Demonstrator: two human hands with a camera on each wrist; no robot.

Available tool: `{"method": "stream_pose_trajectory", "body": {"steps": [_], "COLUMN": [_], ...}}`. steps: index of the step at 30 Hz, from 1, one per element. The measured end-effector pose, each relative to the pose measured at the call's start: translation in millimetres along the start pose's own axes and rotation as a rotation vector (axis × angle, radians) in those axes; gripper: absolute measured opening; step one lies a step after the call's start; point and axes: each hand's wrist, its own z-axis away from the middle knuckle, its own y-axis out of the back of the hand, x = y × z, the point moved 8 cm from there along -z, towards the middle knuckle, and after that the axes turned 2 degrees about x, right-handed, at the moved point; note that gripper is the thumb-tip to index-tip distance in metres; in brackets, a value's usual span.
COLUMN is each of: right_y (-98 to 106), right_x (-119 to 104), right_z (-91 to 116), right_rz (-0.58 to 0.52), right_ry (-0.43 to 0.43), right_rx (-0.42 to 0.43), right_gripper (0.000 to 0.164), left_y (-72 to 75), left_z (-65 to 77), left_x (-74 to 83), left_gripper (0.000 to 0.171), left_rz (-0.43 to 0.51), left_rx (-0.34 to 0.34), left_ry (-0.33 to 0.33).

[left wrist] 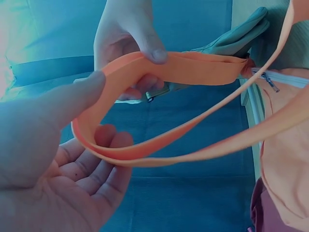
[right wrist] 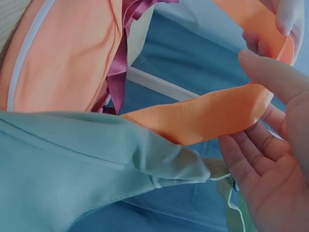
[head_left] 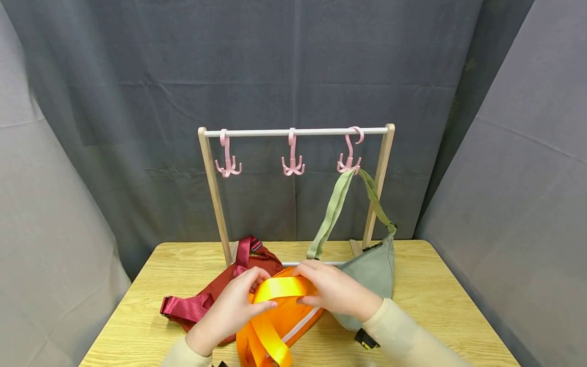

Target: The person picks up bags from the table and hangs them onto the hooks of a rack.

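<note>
An orange waist bag (head_left: 300, 313) with a pale zipper sits at the front middle of the table. Its broad orange strap (head_left: 282, 288) is raised in a loop between both hands. My left hand (head_left: 229, 311) holds the left side of the loop, thumb against the webbing and fingers curled beneath it, as the left wrist view shows. On the other side, my right hand (head_left: 339, 290) grips the strap (right wrist: 203, 116) between thumb and fingers. A dark red waist bag (head_left: 224, 285) lies left of the orange one. The grey-green bag (head_left: 373, 270) is on the right, its strap (head_left: 335, 206) looped over a pink hook.
Behind the bags stands a wooden rack with a white rail (head_left: 257, 133). Three pink hooks hang from it: left (head_left: 227, 155), middle (head_left: 292, 155) and right (head_left: 349, 153). The wooden table (head_left: 440, 306) is bordered by grey curtains (head_left: 257, 61). A black buckle (head_left: 366, 339) lies near my right sleeve.
</note>
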Motion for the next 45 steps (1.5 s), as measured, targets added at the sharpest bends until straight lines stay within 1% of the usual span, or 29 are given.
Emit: {"method": "stream_pose_trajectory", "body": {"steps": [5,11,18,21,25,28,32,35,38,45], "right_y": [10.2,21.0,36.2,43.1,52.3,57.6,63.3,68.2,73.3,82.5], "right_x": [-4.9,-9.6,-12.8,-12.2,-12.6,-11.5,-9.1,-9.4,-8.9,-2.4], "right_z": [-1.3,-1.0,-1.7,-2.5,-3.7,-4.7,-5.1,-5.4,-6.3,-9.9], "right_rz": [0.026,0.058,0.047,0.035,0.025,0.011,-0.019,-0.036,-0.050,-0.090], "right_ry": [0.006,0.003,0.008,0.004,0.024,0.023,-0.005,-0.004,-0.005,-0.038], "right_rx": [0.002,-0.008,-0.012,-0.019,-0.007,-0.007,-0.027,-0.027,-0.019,-0.022], "right_gripper": [0.042,0.042,0.044,0.043,0.043,0.042,0.041,0.038,0.036,0.037], "left_y": [4.7,9.6,18.5,22.1,26.5,29.7,32.6,35.3,38.2,45.0], "left_z": [-1.3,-3.5,-7.2,-10.2,-16.1,-20.2,-23.9,-25.7,-27.1,-30.7], "left_x": [2.0,6.8,17.0,19.1,19.0,18.0,14.9,14.5,16.7,24.4], "left_gripper": [0.041,0.041,0.041,0.041,0.041,0.041,0.042,0.041,0.041,0.039], "left_rz": [-0.009,-0.013,0.008,0.035,0.088,0.127,0.191,0.230,0.253,0.254], "left_rx": [-0.011,-0.031,-0.058,-0.069,-0.092,-0.108,-0.127,-0.128,-0.118,-0.083], "left_ry": [-0.003,-0.022,-0.034,-0.046,-0.044,-0.034,-0.008,0.006,0.003,-0.013]}}
